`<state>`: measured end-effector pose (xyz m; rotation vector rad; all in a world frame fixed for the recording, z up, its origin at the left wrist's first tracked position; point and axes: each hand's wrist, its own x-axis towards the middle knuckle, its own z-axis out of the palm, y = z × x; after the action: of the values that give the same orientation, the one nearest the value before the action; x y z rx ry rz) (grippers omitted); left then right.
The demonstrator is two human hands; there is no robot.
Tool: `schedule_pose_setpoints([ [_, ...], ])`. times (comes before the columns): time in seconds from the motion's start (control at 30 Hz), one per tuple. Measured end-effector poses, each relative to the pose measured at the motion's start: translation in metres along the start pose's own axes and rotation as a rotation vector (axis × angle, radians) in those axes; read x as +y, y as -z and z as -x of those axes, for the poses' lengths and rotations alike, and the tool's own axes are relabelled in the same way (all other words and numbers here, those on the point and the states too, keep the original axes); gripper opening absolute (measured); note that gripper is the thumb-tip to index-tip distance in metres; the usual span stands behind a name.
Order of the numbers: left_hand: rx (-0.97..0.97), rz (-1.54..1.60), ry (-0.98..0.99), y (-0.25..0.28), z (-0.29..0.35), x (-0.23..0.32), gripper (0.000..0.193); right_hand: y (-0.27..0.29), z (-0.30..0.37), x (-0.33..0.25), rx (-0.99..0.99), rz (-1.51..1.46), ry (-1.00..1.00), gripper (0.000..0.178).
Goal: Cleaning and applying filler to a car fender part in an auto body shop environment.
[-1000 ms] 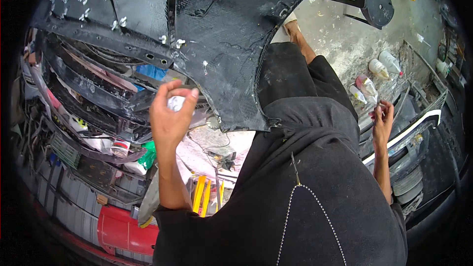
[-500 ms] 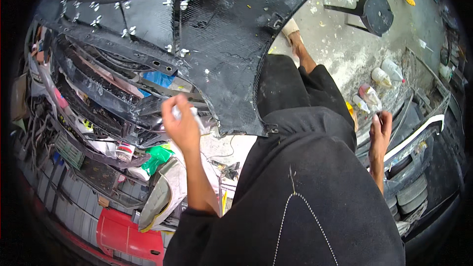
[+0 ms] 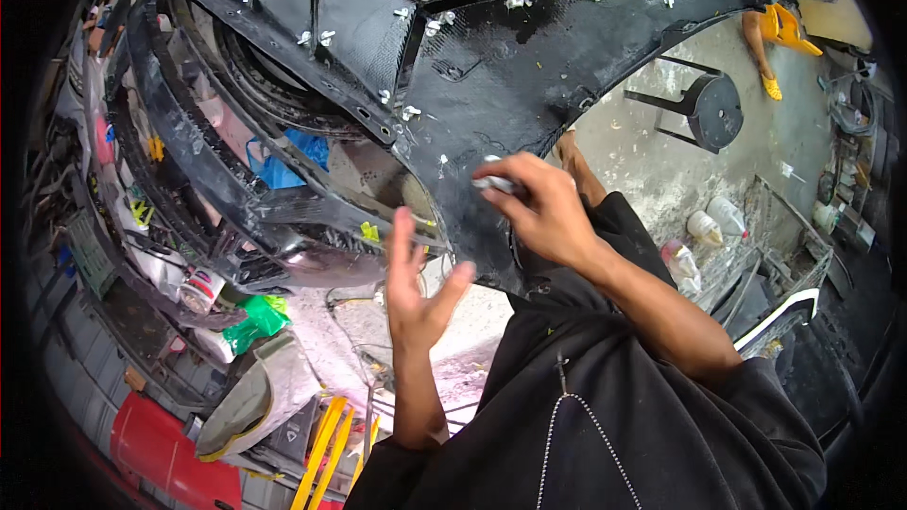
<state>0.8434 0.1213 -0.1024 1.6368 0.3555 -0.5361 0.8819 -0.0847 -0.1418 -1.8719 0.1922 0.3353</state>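
A black panel (image 3: pixel 557 47) spans the far middle of the scene, silver wing nuts (image 3: pixel 517 2) dotted across it. At its near corner, the right hand (image 3: pixel 548 208) pinches a small grey-white piece (image 3: pixel 496 182); whether that piece touches the panel, I cannot tell. The left hand (image 3: pixel 420 288) is open, fingers apart, just left of that corner. Farther left lies a green bag (image 3: pixel 257 321); at far right, a black stool (image 3: pixel 715 111).

Grey, pale-stained floor (image 3: pixel 661 162), brightly lit, round-seated black stool (image 3: pixel 715 113) standing on it
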Motion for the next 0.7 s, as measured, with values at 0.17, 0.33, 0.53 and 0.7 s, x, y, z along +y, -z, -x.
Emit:
schedule_pose_setpoints([
  [0.17, 0.011, 0.322, 0.047, -0.045, -0.014, -0.026, 0.1, -0.055, -0.044, 0.014, -0.074, -0.022, 0.119, 0.028],
  [0.33, 0.097, 0.464, -0.033, -0.06, -0.013, -0.032, 0.106, -0.035, 0.004, 0.014, -0.204, 0.003, -0.011, 0.03],
  [0.53, 0.074, 0.314, -0.159, -0.06, -0.016, -0.036, 0.112, -0.057, -0.049, 0.011, -0.032, 0.023, -0.014, 0.02],
  [0.7, 0.086, 0.408, -0.149, -0.06, -0.017, -0.039, 0.111, -0.042, -0.007, 0.012, -0.141, 0.054, 0.019, 0.02],
])
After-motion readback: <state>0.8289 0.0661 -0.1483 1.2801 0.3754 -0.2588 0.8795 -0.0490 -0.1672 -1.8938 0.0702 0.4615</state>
